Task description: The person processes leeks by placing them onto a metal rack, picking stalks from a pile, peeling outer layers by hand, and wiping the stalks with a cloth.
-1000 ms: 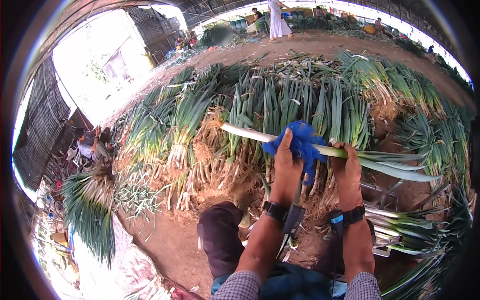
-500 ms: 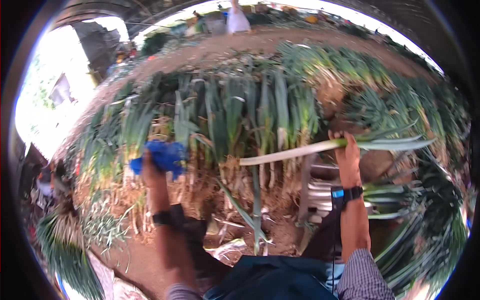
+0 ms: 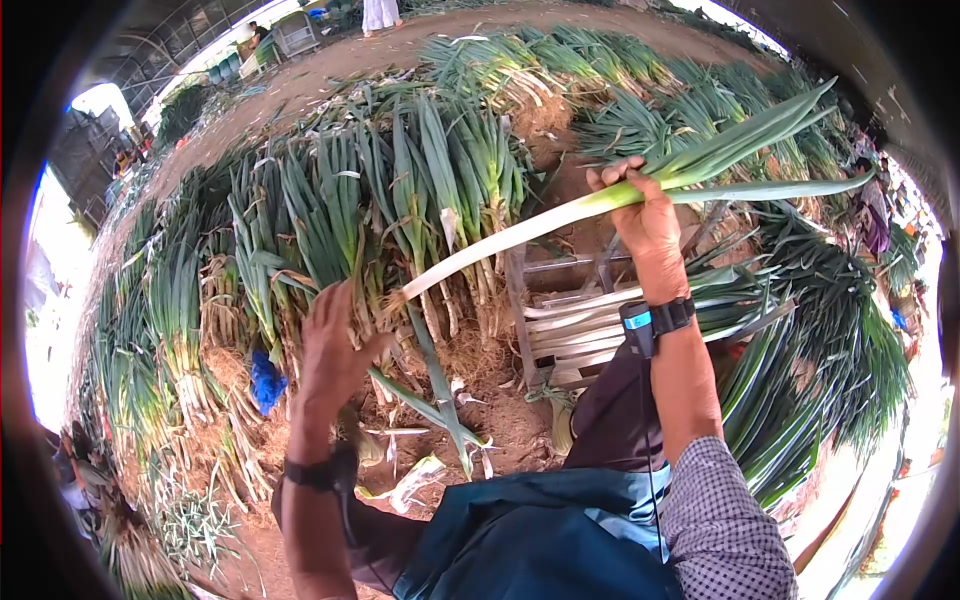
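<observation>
My right hand (image 3: 642, 215) is closed round a leek (image 3: 510, 238) where its white shaft turns green. The leek slants across the view, green leaves up to the right and roots down to the left. Close to that root end is my left hand (image 3: 335, 350), fingers spread and holding nothing; whether it touches the roots I cannot tell. A crumpled blue cloth (image 3: 267, 382) lies on the leeks left of this hand. Behind the held leek stands a long row of untrimmed leeks (image 3: 330, 200) with brown roots.
Below my right forearm, clean white leeks (image 3: 575, 325) lie side by side in a low frame (image 3: 522, 310). More leeks (image 3: 830, 300) are heaped at the right. Loose leaves (image 3: 435, 390) lie on the dirt ground before me. A person in white (image 3: 380, 14) stands at the far back.
My left hand has let go of the blue cloth, which now lies on the leeks, and has opened near the roots. The held leek has tilted, root end lower. The view has shifted right.
</observation>
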A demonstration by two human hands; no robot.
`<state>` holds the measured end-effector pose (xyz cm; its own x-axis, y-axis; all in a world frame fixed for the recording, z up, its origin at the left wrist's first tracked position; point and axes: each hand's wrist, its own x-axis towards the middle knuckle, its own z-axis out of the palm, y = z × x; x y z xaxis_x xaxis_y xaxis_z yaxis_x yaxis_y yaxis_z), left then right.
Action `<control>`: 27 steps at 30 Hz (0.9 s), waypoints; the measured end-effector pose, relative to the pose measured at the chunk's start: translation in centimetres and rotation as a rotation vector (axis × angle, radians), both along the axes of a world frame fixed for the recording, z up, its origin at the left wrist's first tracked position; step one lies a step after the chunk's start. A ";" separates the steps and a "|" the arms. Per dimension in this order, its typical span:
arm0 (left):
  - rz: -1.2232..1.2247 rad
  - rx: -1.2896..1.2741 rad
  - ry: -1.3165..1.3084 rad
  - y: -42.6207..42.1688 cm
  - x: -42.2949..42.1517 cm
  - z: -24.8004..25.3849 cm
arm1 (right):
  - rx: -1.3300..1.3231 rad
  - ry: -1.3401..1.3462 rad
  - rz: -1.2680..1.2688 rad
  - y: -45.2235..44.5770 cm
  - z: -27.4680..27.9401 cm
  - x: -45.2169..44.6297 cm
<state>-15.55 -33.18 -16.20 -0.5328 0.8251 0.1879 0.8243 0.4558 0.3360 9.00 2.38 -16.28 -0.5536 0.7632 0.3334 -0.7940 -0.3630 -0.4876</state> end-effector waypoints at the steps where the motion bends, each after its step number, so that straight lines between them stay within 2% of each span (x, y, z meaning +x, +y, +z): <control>1: -0.086 0.028 -0.024 2.0 0.8 -0.4 | 0.000 0.011 0.004 0.2 0.8 0.9; 2: -0.179 0.056 -0.052 4.1 1.4 -1.4 | -0.024 0.038 0.019 0.8 1.4 2.1; 3: -0.316 0.189 0.030 6.1 2.1 -2.5 | -0.048 0.071 0.039 1.2 2.0 3.6; 5: -0.323 0.105 -0.358 9.8 3.4 -3.7 | -0.035 0.090 0.045 2.9 2.3 6.9; 8: -0.459 0.172 -0.271 15.2 7.0 -4.8 | 0.042 -0.054 -0.194 7.0 1.1 12.9; 9: -0.482 0.162 -0.285 16.9 7.8 -5.9 | -0.057 -0.053 -0.314 8.5 0.2 15.1; 11: -0.532 0.140 -0.307 20.7 8.9 -8.6 | -0.146 -0.093 -0.512 12.4 -2.6 19.5; 12: -0.554 0.011 -0.321 22.5 9.3 -9.0 | -0.156 -0.169 -0.559 14.5 -5.2 21.7; 13: -0.574 0.004 -0.296 24.1 9.8 -10.1 | -0.141 -0.211 -0.606 15.9 -7.4 22.9; 16: -0.609 -0.058 -0.207 28.4 10.8 -13.6 | -0.304 -0.355 -0.590 18.9 -13.5 25.2; 19: -0.587 -0.362 -0.171 31.6 10.2 -15.7 | -0.411 -0.418 -0.554 21.3 -18.8 25.4; 20: -0.519 -0.470 -0.170 32.4 10.5 -15.1 | -0.423 -0.424 -0.536 22.0 -20.1 25.0; 22: -0.522 -0.545 -0.095 33.9 9.8 -16.4 | -0.479 -0.455 -0.510 23.1 -22.8 24.0; 25: -0.540 -0.673 0.014 34.4 8.0 -20.9 | -0.502 -0.774 -0.283 20.5 -21.5 23.1; 26: -0.532 -0.761 0.038 34.8 7.5 -22.7 | -0.336 -1.188 -0.375 19.9 -21.5 23.2; 27: -0.527 -0.845 0.061 35.3 7.5 -23.2 | -0.059 -1.469 -0.268 20.0 -21.3 23.8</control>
